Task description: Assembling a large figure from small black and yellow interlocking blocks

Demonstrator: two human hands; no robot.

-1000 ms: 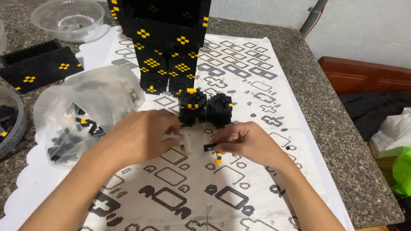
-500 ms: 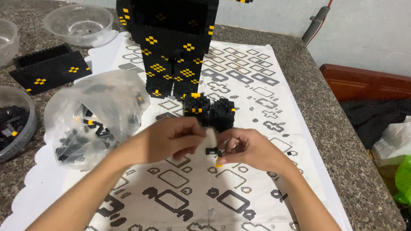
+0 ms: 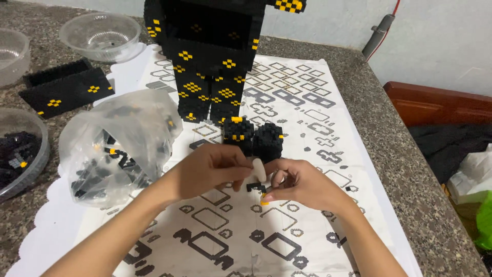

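Black brick piece [image 3: 254, 186] between fingers [image 3: 259, 169]

A speckled granite counter [image 3: 394, 169] meets a pale wall [image 3: 441, 36]. Right of the counter stands reddish wooden furniture [image 3: 435, 105], dark cloth [image 3: 446, 143] below it.

A patterned paper sheet [image 3: 302, 110] covers the middle of the speckled stone worktop [image 3: 394, 154]. A tall black block figure [image 3: 210, 56] stands at the sheet's far edge, a small black block cluster [image 3: 253, 136] just before it. A clear plastic bag of pieces [image 3: 120, 146] lies on the sheet's left edge; clear plastic bowls [image 3: 100, 33] sit along the worktop's left side
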